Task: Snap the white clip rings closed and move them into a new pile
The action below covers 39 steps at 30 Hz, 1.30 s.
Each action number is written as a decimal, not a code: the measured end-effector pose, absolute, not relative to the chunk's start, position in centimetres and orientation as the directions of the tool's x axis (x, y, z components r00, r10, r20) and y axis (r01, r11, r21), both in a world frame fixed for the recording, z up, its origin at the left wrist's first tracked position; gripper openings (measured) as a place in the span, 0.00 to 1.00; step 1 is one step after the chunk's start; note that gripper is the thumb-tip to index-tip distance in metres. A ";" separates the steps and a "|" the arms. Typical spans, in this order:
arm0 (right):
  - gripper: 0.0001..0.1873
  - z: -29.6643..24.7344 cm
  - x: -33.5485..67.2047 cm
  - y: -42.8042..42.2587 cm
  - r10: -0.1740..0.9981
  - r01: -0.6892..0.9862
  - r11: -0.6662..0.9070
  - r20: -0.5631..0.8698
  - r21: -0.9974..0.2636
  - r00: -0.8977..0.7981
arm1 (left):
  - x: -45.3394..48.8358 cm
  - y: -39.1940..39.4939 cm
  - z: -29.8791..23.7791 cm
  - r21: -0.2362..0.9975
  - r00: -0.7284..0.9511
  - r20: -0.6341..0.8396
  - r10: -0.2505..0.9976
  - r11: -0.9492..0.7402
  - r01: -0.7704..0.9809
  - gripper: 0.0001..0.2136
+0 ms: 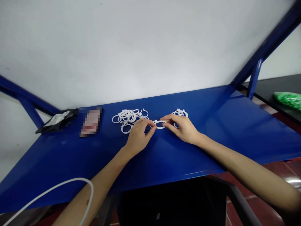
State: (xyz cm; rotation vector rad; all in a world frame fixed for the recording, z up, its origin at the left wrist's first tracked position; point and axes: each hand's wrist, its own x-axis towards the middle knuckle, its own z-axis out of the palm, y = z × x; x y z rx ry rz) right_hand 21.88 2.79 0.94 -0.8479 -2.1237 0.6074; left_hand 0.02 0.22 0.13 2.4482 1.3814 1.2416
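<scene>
Between my hands a white cable tie point(161, 127), bent into a loop, is held just above the blue table. The thumb and fingers of my left hand point(140, 133) pinch its left side, by the small head. My right hand point(185, 128) grips the loop's right side between thumb and fingertips. Behind and left of my left hand lies a heap of looped white cable ties point(128, 116), partly hidden by that hand. A smaller group of looped cable ties point(182, 112) shows behind my right hand, which covers part of it.
The blue table point(94, 160) stands against a white wall. On its left lie a black plastic package point(55, 121) and a blurred-out flat item point(91, 122). A white cable point(58, 185) arcs across the lower left, over my left forearm. Green packaging point(288, 99) rests on a black surface at right.
</scene>
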 end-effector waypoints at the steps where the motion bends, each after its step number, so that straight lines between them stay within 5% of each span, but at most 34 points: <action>1: 0.10 0.9 21.9 2.8 0.727 0.376 0.671 0.468 -0.639 -0.503 | 0.0 0.3 0.1 0.439 0.256 0.593 0.763 -0.573 0.692 0.02; 18: 0.11 0.6 21.6 2.3 0.649 0.306 0.731 0.485 -0.610 -0.586 | 0.6 -0.2 -0.4 0.483 0.226 0.587 0.778 -0.560 0.673 0.06; 28: 0.16 -0.3 22.2 2.2 0.513 0.383 0.854 0.448 -0.352 -0.732 | 0.9 -0.4 -1.4 0.394 0.297 0.640 0.709 -0.635 0.665 0.10; 36: 0.17 -0.1 22.0 2.3 0.491 0.358 0.863 0.423 -0.357 -0.762 | -0.2 0.9 -1.2 0.261 0.382 0.699 0.605 -0.713 0.651 0.01; 39: 0.14 0.8 22.1 2.8 0.538 0.379 0.836 0.455 -0.397 -0.710 | -0.9 1.5 -0.5 0.223 0.377 0.681 0.628 -0.668 0.710 0.06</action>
